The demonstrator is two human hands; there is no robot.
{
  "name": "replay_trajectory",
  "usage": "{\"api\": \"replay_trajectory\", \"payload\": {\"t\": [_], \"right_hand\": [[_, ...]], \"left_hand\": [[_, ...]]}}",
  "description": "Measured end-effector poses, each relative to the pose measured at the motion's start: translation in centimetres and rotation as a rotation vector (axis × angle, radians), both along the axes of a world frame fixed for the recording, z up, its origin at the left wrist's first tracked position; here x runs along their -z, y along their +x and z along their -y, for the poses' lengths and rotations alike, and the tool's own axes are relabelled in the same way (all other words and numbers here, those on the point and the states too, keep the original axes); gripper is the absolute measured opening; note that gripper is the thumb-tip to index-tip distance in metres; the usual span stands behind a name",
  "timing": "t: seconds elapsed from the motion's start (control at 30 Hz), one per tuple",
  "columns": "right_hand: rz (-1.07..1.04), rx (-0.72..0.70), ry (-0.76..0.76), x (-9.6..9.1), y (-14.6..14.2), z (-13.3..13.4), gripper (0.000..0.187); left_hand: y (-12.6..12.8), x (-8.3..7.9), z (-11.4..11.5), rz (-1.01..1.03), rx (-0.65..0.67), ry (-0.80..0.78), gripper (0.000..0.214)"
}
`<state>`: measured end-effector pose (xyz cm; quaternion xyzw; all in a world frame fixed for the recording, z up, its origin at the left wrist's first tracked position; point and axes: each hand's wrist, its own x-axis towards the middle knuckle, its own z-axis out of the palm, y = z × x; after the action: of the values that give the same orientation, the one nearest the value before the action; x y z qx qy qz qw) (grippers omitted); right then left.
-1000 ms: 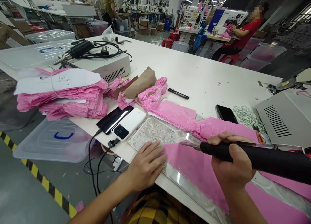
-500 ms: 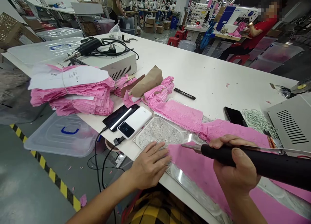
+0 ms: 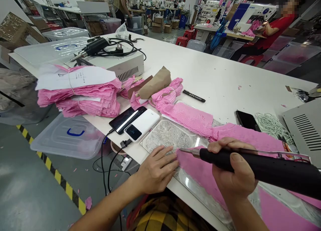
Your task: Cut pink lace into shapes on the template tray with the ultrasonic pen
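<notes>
My right hand (image 3: 234, 172) is wrapped round a thick black power tool (image 3: 265, 167) with a slim pointed metal tip. Its tip rests on or just above the left end of a pink fabric piece (image 3: 198, 170), close to my left fingertips. My left hand (image 3: 159, 169) lies flat with fingers stretched out, its fingertips at the fabric's left edge. Under the fabric is a clear plate with a grey mottled pattern (image 3: 167, 134). Another pink fabric strip (image 3: 193, 115) runs along the plate's far side. My right hand and the tool hide part of the fabric.
Left of the plate are a white power bank (image 3: 144, 120) and a dark phone (image 3: 122, 119). Beyond stand bundled pink pieces (image 3: 82, 97) and a box (image 3: 125, 65) bearing a similar tool (image 3: 94, 47). A marker (image 3: 194, 96), another phone (image 3: 247, 120) and pale cords (image 3: 272, 125) lie farther right.
The tool's tip has moved left along the fabric's end, nearer to my left fingers, with my right hand following. My left hand stays flat. The whole view has shifted slightly.
</notes>
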<state>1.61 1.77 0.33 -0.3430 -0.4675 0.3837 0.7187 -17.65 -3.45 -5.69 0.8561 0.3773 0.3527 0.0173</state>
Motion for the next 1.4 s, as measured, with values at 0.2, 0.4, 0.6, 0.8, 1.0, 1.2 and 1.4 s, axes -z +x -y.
{"api": "replay_trajectory", "payload": {"t": [0.2, 0.4, 0.6, 0.8, 1.0, 1.2, 1.4], "right_hand": [[0.017, -0.004, -0.014, 0.2, -0.2, 0.1, 0.009], [-0.002, 0.094, -0.049, -0.4, 1.1, -0.2, 0.01], [-0.045, 0.211, -0.07, -1.2, 2.9, -0.2, 0.011], [-0.044, 0.218, -0.053, -1.0, 3.0, -0.2, 0.012], [0.034, 0.345, 0.025, -1.2, 5.8, -0.3, 0.01], [-0.032, 0.486, 0.004, -0.8, 8.4, 0.1, 0.011], [-0.02, 0.412, 0.037, -0.5, 7.9, 0.1, 0.01]], "left_hand": [[0.0, -0.1, -0.1, 0.009, -0.002, 0.015, 0.029], [0.1, 0.1, -0.1, 0.059, -0.007, 0.014, 0.027], [0.1, 0.1, -0.2, 0.045, 0.005, -0.007, 0.028], [0.0, -0.2, -0.3, 0.021, 0.036, -0.03, 0.028], [-0.1, 0.0, -0.4, 0.01, 0.039, -0.025, 0.036], [-0.1, 0.3, -0.7, -0.004, 0.059, -0.025, 0.04], [0.0, 0.1, -0.7, -0.006, 0.054, -0.024, 0.038]]}}
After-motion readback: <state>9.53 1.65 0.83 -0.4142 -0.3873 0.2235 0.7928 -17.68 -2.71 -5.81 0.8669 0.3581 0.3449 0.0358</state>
